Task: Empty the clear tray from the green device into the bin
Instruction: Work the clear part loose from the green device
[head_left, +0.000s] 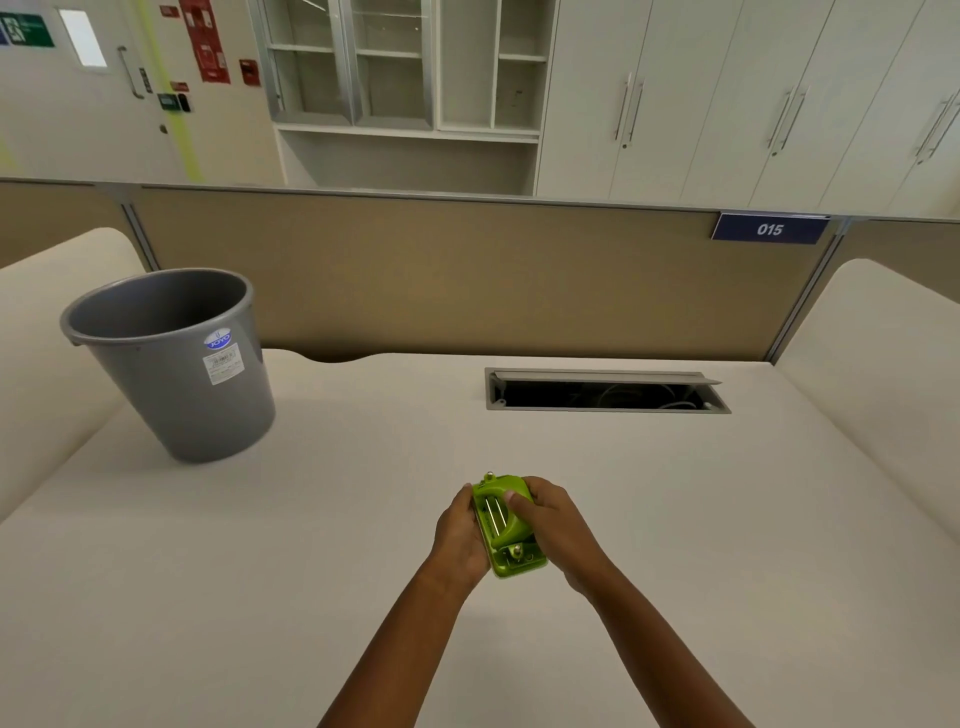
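A bright green device (506, 525), a hole punch with two metal rods, is held just above the cream desk (363, 519) in front of me. My left hand (460, 535) grips its left side from below. My right hand (553, 519) wraps its right side, thumb on top. The clear tray is hidden under the device and my fingers. A grey plastic bin (171, 364) with a white label stands upright and open at the far left of the desk, well apart from both hands.
A rectangular cable slot (602, 391) with its lid raised is set into the desk beyond my hands. A tan partition (467, 280) with a blue "015" sign (770, 229) closes the back. Cream side panels flank the desk.
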